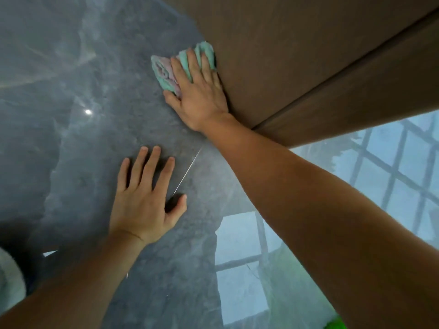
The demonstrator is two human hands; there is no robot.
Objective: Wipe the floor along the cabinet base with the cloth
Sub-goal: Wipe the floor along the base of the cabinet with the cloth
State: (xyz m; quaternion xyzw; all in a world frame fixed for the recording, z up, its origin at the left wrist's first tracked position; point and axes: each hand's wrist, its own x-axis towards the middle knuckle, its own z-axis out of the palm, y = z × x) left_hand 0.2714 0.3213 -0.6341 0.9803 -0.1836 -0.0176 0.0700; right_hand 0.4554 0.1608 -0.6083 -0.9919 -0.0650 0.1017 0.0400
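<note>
A crumpled mint-green and pink cloth (164, 68) lies on the glossy grey stone floor (95, 143), pushed against the foot of the brown cabinet (297, 48). My right hand (199, 96) presses flat on top of the cloth, fingers spread, its outer edge touching the cabinet base. My left hand (145, 198) rests palm-down on the bare floor nearer to me, fingers apart, holding nothing.
The brown cabinet fills the upper right, with a dark seam (344, 65) running across its front. A thin tile joint (187, 172) crosses the floor between my hands. The floor mirrors a barred window (392, 176) at right. Something green (335, 325) shows at the bottom edge.
</note>
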